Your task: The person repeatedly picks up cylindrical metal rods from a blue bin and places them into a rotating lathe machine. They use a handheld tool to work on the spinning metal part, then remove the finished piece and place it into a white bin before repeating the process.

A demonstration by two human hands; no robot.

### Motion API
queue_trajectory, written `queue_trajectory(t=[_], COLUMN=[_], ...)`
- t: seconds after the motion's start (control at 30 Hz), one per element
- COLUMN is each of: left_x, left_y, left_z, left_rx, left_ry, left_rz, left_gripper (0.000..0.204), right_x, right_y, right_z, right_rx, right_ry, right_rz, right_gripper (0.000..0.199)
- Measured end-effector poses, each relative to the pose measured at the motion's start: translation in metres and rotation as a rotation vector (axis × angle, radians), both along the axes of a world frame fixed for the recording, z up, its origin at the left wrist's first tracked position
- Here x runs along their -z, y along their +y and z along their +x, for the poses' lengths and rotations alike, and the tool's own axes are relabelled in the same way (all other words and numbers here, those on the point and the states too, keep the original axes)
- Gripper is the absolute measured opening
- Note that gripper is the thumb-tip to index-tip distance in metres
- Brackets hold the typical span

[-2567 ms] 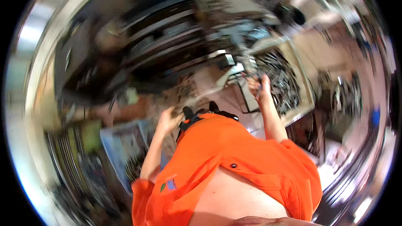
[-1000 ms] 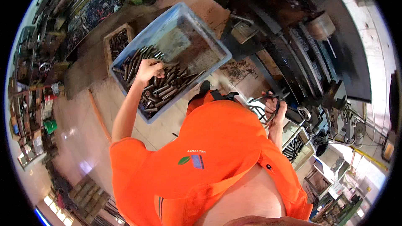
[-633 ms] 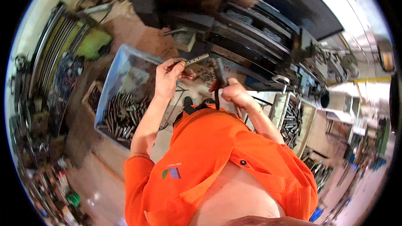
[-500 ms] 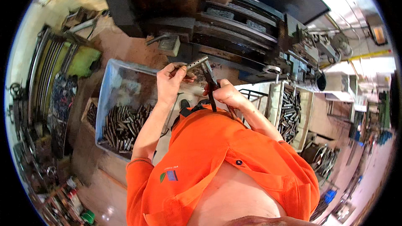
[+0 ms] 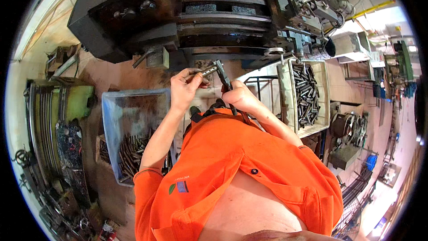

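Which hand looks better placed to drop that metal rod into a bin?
Probably the left hand: it pinches the short metal rod, while the right hand grips the pliers-like tool.

Both forearms reach forward from the orange sleeves, elbows bent, wrists close together. Left hand (image 5: pixel 183 88) is raised, fingers pinched shut at the tips. Right hand (image 5: pixel 240 97) is curled into a tight grip, knuckles up.

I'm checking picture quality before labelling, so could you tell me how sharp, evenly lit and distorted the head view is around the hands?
Head view: the left hand and right hand are sharp, without motion blur; the metal rod shows clearly. Glare washes out the upper right corner. Fisheye bending curves the lathe and the grey bin toward the rim.
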State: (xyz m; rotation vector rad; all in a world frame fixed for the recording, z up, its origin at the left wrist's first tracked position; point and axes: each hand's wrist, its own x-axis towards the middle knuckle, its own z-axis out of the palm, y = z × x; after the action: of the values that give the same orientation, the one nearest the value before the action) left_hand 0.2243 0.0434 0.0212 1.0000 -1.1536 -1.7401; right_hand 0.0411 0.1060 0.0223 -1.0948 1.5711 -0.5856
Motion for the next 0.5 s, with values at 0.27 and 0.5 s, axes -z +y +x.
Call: queue_trajectory(t=[0.27,0.5], left_x=[0.010,0.035], left_y=[-0.015,-0.018], left_z=[-0.011,-0.036], left_rx=[0.182,0.347], left_ry=[-0.016,-0.073], left_rz=[0.079,0.099], left_gripper=[0.025,0.038], right_x=[0.019,0.017], right_y=[0.016,-0.026], right_z=[-0.007,-0.046], right_rx=[0.106,0.433], right_ry=[0.085,-0.384], right_rz=[-0.133,-0.109], right_gripper=[0.026,0.013])
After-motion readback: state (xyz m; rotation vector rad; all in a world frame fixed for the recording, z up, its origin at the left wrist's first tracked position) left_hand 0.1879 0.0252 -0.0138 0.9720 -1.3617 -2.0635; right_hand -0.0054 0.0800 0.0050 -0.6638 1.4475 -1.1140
